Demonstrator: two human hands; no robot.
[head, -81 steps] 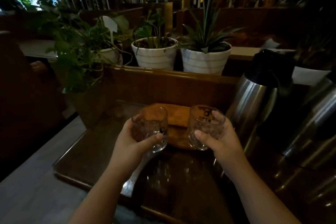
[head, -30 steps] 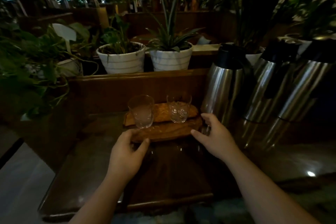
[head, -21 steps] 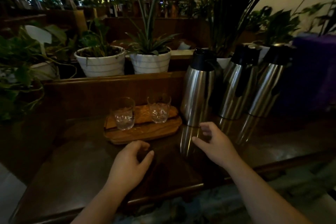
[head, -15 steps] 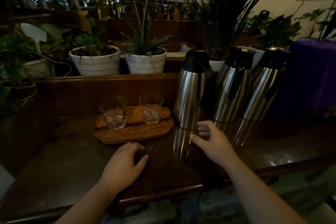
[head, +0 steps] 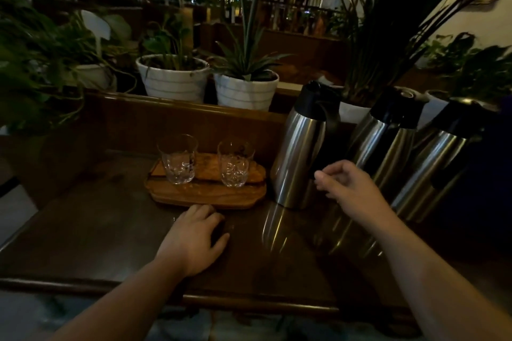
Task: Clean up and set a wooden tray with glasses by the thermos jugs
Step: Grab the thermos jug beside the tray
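A wooden tray (head: 205, 196) lies on the dark tabletop (head: 97, 230), with a folded brown cloth (head: 207, 169) at its back. Two clear glasses stand upright on it: one on the left (head: 177, 159), one on the right (head: 235, 165). Three steel thermos jugs with black tops stand to the right: the nearest (head: 302, 147) beside the tray, then the middle jug (head: 385, 141) and the far right jug (head: 437, 160). My left hand (head: 194, 238) rests flat on the table just in front of the tray, holding nothing. My right hand (head: 352, 188) hovers in front of the nearest jug, fingers loosely curled, empty.
A wooden ledge (head: 171, 102) runs behind the table. Two white striped plant pots (head: 171, 80) (head: 245, 91) stand on it, with leafy plants (head: 41, 63) at the left. Tall dark plants (head: 388, 22) rise behind the jugs. The table's front edge (head: 249, 300) is near me.
Both hands set the glasses on the tray, then let go of the tray and drew back. My right hand has lifted toward the nearest jug. The view has swung right.
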